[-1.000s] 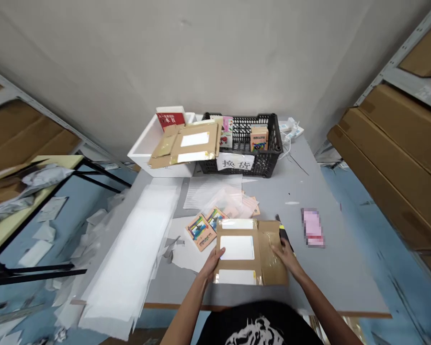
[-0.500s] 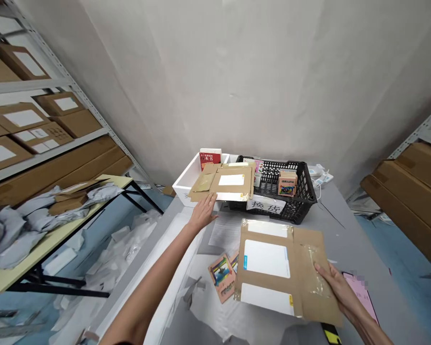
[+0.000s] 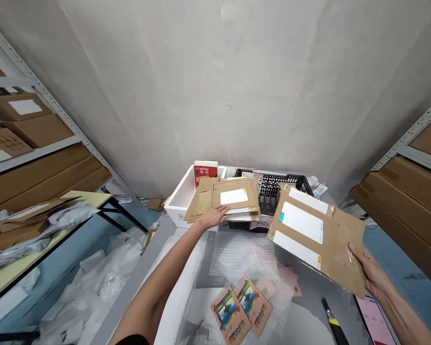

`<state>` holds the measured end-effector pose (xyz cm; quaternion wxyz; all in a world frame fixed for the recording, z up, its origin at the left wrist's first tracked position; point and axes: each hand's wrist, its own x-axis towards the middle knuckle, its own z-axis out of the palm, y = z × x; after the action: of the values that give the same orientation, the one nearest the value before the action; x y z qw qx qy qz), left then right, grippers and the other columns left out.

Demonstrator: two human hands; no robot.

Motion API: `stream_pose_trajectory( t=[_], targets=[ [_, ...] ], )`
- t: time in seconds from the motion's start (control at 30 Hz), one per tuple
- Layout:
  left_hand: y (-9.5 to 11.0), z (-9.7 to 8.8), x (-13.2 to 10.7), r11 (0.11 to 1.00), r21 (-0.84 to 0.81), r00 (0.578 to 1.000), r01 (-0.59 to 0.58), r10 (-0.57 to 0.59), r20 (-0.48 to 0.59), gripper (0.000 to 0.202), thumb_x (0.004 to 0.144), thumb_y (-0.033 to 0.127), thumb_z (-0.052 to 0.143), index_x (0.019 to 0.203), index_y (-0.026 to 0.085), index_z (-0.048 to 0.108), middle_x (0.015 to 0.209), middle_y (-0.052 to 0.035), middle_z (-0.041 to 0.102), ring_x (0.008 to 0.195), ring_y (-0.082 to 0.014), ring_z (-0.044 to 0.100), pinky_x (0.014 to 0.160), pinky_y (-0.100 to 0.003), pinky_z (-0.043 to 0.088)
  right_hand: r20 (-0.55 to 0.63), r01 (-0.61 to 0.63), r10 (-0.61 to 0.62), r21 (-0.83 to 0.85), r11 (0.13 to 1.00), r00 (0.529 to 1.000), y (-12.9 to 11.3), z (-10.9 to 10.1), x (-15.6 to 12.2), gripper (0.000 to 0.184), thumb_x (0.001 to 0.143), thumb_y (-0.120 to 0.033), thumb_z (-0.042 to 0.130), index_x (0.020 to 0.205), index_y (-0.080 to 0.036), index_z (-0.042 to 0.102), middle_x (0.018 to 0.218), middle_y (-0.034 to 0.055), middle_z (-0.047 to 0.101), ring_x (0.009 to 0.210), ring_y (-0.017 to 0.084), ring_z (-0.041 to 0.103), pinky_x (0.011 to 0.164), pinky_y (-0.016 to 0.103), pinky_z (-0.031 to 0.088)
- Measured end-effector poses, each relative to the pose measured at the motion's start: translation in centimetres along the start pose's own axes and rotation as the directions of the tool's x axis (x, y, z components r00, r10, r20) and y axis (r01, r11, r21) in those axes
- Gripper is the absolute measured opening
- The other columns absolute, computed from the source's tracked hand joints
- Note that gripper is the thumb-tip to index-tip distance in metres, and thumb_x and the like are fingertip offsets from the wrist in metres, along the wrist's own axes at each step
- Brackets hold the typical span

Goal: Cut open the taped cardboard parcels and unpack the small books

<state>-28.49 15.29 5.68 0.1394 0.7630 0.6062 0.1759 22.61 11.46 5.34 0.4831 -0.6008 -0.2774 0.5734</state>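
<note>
Plainly, the fingers of the right hand (image 3: 370, 269) pinch a flat cardboard mailer (image 3: 336, 251) (glossy tape, white labels) over the table (image 3: 313, 291); the left hand (image 3: 211, 218) touches a cardboard stack (image 3: 217, 191) across box (image 3: 175, 211) and mesh crate (image 3: 268, 188), grip unclear.

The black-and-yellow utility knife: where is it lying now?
In the head view, the knife lies at lower right on the grey table, left of the pink-screened phone, below the held brown cardboard.

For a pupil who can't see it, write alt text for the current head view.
A person's right hand holds a labelled cardboard piece above a grey table; the left hand touches more cardboard over a white bin.
</note>
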Motion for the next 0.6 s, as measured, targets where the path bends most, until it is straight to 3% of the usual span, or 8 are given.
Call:
stream_pose_trajectory(
  t=[0.13,0.2,0.27,0.43,0.53,0.6],
  targets=[
    [-1.1,-0.9,0.2,0.997,0.01,0.996,0.072,-0.072,-0.05,0.033,0.088,0.042,0.05,0.11,0.021,0.062,0.094,-0.0112,0.071,0.093,-0.0259,0.065,0.083,-0.032,0.045,0.021,0.06,-0.06,0.016,0.998,0.998,-2.1,3.0,1.7,0.043,0.06,-0.033,0.077,0.099,-0.026,0.058,0.089,0.0065,0.075,0.077,0.027,0.072,0.065,0.037,0.061],
    [-1.8,-1.7,0.4,0.995,0.015,0.99,0.099,-0.097,-0.103,0.037,0.092,0.04,0.041,0.118,0.019,0.058,0.094,-0.0129,0.07,0.092,-0.0259,0.064,0.083,-0.032,0.044,0.056,0.075,-0.076,0.024,0.997,0.996,-3.4,5.1,2.6,0.04,0.064,-0.032,0.075,0.1,-0.025,0.058,0.093,0.0072,0.074,0.077,0.025,0.072,0.066,0.036,0.061],
    [-2.6,-2.7,0.7,0.988,0.016,0.965,0.151,-0.144,-0.221,0.042,0.095,0.04,0.033,0.122,0.017,0.056,0.094,-0.0145,0.069,0.091,-0.026,0.064,0.082,-0.032,0.043,0.083,0.094,-0.097,0.037,0.995,0.992,-4.6,7.6,3.5,0.036,0.067,-0.03,0.073,0.1,-0.024,0.058,0.093,0.008,0.074,0.075,0.024,0.072,0.066,0.034,0.06],
    [-4.8,-5.7,1.6,0.959,-0.015,0.768,0.282,-0.236,-0.595,0.053,0.096,0.045,0.024,0.115,0.012,0.061,0.079,-0.0136,0.068,0.071,-0.0235,0.064,0.067,-0.03,0.041,0.174,0.091,-0.1,0.054,0.994,0.98,-6.5,14.9,5.1,0.025,0.073,-0.023,0.066,0.097,-0.02,0.059,0.083,0.0074,0.075,0.068,0.022,0.071,0.066,0.036,0.059],
    [-5.8,-7.3,1.8,0.964,0.056,0.667,0.26,-0.137,-0.733,0.054,0.097,0.043,0.022,0.115,0.011,0.062,0.069,-0.0105,0.067,0.06,-0.0192,0.062,0.059,-0.026,0.04,0.252,0.074,-0.068,-0.016,0.997,0.965,-6.6,20.3,5.4,0.022,0.075,-0.019,0.062,0.096,-0.017,0.061,0.075,0.0072,0.074,0.069,0.023,0.071,0.067,0.037,0.059],
    [-6.0,-7.8,1.6,0.972,0.147,0.657,0.181,-0.008,-0.754,0.05,0.097,0.04,0.025,0.117,0.014,0.062,0.073,-0.0101,0.07,0.06,-0.0173,0.063,0.059,-0.025,0.042,0.281,0.098,-0.065,-0.105,0.99,0.957,-6.0,24.2,5.5,0.019,0.076,-0.017,0.06,0.095,-0.015,0.062,0.072,0.0071,0.073,0.07,0.023,0.07,0.068,0.036,0.058]
  ],
)
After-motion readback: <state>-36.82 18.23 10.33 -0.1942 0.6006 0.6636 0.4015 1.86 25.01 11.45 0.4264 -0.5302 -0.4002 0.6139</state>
